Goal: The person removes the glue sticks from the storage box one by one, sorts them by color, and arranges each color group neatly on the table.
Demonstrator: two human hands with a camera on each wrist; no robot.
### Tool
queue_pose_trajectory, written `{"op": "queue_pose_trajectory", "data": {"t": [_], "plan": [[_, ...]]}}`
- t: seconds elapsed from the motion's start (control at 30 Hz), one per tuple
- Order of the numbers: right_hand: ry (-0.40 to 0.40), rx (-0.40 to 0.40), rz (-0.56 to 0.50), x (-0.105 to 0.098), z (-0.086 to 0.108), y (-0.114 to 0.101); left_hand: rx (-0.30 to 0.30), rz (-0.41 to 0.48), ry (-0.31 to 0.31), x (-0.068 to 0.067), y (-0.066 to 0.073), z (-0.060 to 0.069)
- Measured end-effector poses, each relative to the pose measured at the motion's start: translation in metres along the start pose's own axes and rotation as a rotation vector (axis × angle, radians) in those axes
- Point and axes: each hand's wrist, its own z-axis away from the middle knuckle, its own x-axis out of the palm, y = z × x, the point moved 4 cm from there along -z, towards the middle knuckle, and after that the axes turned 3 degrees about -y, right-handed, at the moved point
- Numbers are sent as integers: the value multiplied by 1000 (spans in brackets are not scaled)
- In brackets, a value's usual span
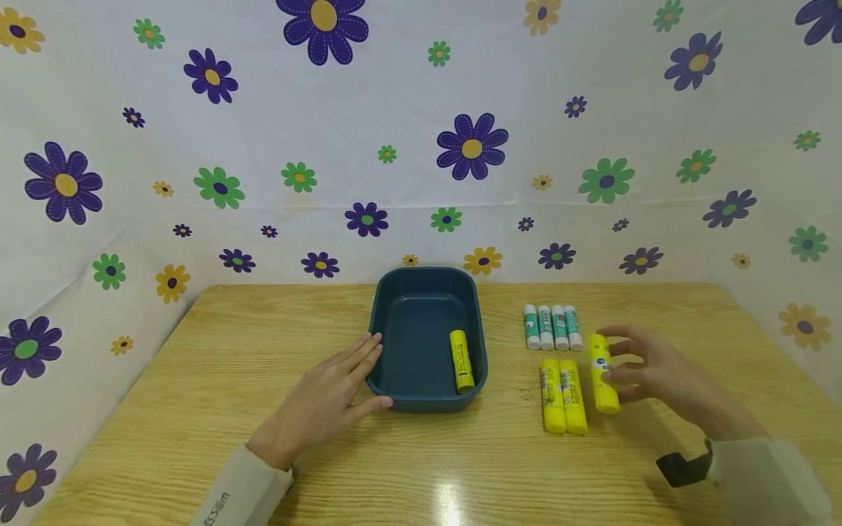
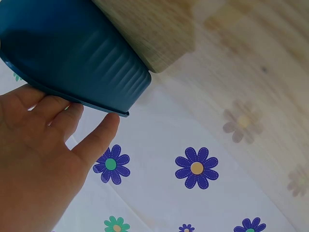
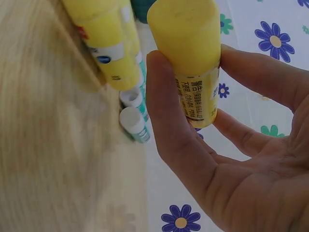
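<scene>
In the head view my right hand pinches a yellow glue stick between thumb and fingers, just right of two yellow glue sticks lying side by side. The right wrist view shows the held glue stick close up, with dark print on its label. Another yellow glue stick lies inside a dark blue plastic bin, along its right wall. My left hand rests against the bin's left rim with its fingers extended; the left wrist view has those fingers touching the rim.
Several smaller white-and-green glue sticks lie in a row behind the yellow pair. Everything stands on a wooden table. A white cloth with printed flowers hangs behind the table and along its sides.
</scene>
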Motion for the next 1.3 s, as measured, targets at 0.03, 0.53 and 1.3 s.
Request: {"op": "queue_pose_trajectory", "data": {"t": [0.03,0.53,1.3], "plan": [[-2,6,-4,0,0,2,-2,2,-2,0,0,0],[-56,40,-24,11,0,22,-6,11,-6,0,0,0],[-66,76,55,22,-6,16,-12,15,10,1,-1,1]]}}
